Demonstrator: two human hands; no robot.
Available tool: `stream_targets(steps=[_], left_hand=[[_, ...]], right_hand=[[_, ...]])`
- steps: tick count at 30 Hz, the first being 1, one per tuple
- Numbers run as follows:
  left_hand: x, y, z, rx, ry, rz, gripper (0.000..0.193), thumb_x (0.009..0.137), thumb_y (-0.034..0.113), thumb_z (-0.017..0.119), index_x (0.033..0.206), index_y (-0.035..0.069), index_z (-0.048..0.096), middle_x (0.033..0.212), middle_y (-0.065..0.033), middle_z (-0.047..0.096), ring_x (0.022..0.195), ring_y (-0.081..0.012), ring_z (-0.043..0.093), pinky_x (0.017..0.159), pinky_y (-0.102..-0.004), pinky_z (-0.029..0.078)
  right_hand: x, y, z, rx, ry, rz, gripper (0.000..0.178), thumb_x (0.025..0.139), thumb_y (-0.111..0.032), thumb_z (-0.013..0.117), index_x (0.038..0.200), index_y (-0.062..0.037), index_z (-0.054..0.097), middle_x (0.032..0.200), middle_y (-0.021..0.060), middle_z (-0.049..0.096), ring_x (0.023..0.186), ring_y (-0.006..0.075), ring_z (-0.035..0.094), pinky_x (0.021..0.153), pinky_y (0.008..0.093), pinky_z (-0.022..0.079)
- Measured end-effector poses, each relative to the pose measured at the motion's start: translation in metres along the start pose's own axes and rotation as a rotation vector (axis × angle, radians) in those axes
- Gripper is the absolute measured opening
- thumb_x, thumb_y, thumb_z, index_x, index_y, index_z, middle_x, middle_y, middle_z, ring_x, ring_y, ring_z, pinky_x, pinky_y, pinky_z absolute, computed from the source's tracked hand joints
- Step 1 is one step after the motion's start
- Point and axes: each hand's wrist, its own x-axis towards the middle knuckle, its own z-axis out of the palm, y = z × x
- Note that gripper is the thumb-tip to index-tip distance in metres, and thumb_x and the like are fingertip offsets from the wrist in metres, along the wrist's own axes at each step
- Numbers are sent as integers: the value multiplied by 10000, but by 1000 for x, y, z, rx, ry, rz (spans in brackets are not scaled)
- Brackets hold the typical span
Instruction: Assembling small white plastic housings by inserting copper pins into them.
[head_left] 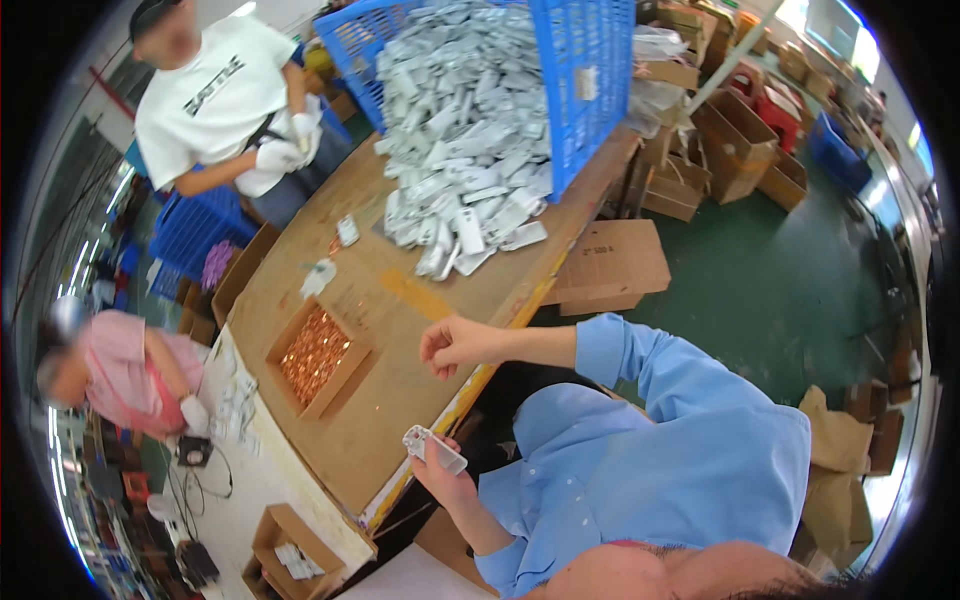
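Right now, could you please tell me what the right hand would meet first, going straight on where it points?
The right hand would probably meet the cardboard box of copper-coloured pieces, though it might pass above; its height is unclear.

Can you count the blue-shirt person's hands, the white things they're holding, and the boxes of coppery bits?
Bare hands (left hand, right hand): 2
White casing in the left hand: 1
Cardboard box of copper-coloured pieces: 1
Total: 4
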Motion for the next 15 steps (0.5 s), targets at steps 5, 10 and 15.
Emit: stream_targets(steps=[5, 10, 15], left_hand=[[1, 0, 13, 151, -39, -33, 240, 886, 134, 581, 1084, 21, 505, 826, -80, 581, 669, -156, 582, 584, -271, 469], [2, -4, -1, 115, 5, -148, 413, 827, 128, 552, 1225, 38, 485, 878, -121, 608, 691, -229, 629, 574, -328, 517], [8, -7, 8, 68, -121, -218, 350, 861, 88, 526, 1202, 33, 472, 880, -135, 625, 712, -230, 655, 572, -342, 559]], right_hand=[[-44, 11, -10, 33, 91, -17, 81, 853, -32, 590, 921, 10, 583, 842, 103, 683, 752, 156, 685, 677, 269, 564], [-64, 26, -7, -27, 210, -15, 68, 870, -23, 599, 910, 33, 597, 865, 133, 686, 807, 197, 690, 727, 294, 569], [-75, 25, -8, -288, 328, -67, 81, 852, -52, 643, 907, 4, 662, 883, 40, 669, 857, 86, 611, 716, 254, 513]])
